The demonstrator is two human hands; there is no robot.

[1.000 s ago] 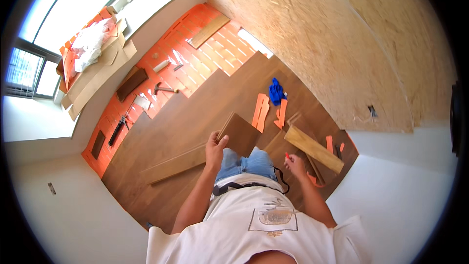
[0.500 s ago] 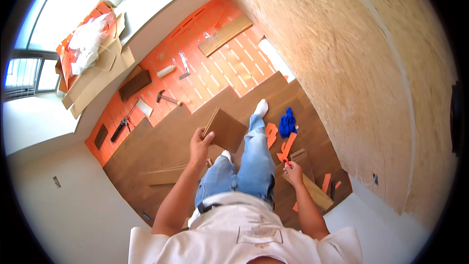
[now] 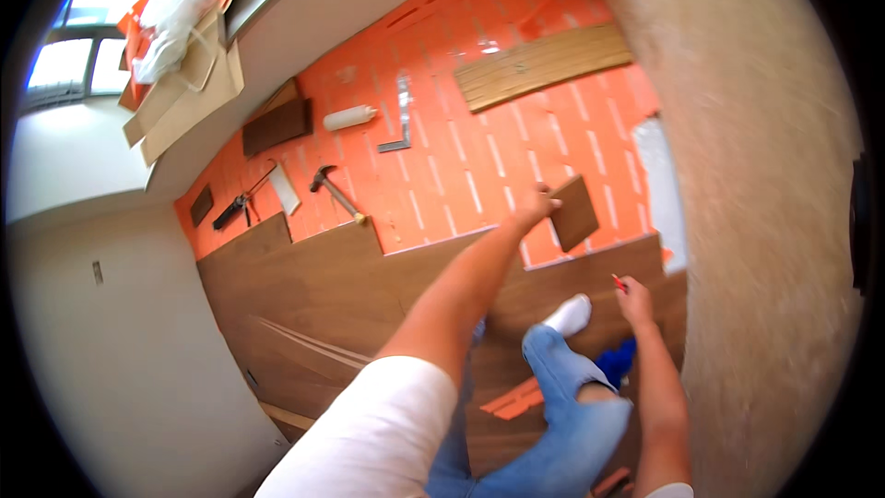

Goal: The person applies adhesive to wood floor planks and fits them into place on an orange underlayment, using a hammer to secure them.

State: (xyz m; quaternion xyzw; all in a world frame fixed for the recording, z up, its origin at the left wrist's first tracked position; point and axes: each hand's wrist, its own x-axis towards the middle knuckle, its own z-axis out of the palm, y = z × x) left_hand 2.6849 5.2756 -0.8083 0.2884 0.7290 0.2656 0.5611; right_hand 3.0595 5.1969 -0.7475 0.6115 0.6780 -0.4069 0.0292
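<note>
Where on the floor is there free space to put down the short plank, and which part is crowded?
Bare orange underlay lies between the hammer and the short plank in the left hand, below the light board. The dark laid flooring left of the legs is also free. Tools crowd the strip near the window wall.

The short dark-brown wood-grain laminate offcut (image 3: 574,212), matt and smooth, sits in the left hand (image 3: 535,207). At its 7 o'clock, the dark-brown laminate plank floor (image 3: 323,286) has a faint satin sheen. The orange underlay sheet (image 3: 516,148) at 12 o'clock looks like matt plastic, ribbed with pale slots. At 3 o'clock the chipboard wall (image 3: 765,175) is rough and fibrous. The hammer (image 3: 336,192) at 9 o'clock has a dull metal head and a pale wooden handle.
</note>
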